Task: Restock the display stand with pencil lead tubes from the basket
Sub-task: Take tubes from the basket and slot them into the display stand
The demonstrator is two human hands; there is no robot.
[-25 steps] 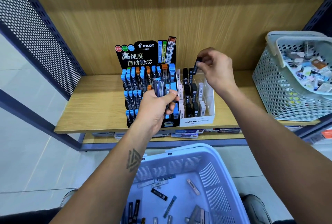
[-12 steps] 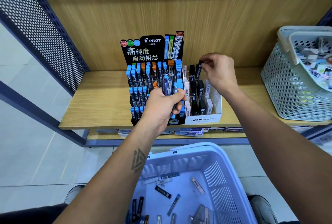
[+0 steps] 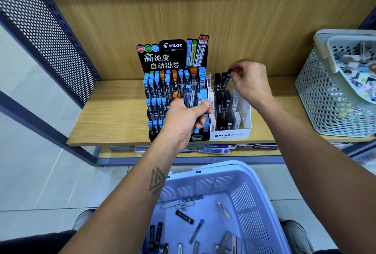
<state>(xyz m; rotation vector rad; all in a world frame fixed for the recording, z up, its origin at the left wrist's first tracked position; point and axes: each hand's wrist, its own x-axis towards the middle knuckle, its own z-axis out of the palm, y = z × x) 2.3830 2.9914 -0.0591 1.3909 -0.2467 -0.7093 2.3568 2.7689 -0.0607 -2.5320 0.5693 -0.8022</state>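
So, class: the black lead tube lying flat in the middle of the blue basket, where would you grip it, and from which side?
Pinch the black lead tube across its narrow width, on the two long edges near the middle, coming straight down from above. It lies flat on the blue basket floor with bare floor along both long sides, so fingers fit there.

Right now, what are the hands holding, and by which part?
Left hand grips a bundle of lead tubes around their lower halves. Right hand pinches one black tube by its top end.

Black header card (image 3: 162,54), 12 o'clock on stand: "PILOT", "百乐", "高纯度 自动铅芯". Printed tube (image 3: 201,50) at card's 3 o'clock: "0.5", "HB". White box (image 3: 230,135) front: "MONO graph MG". Black tube (image 3: 219,105) inside box: "0.5 HB".
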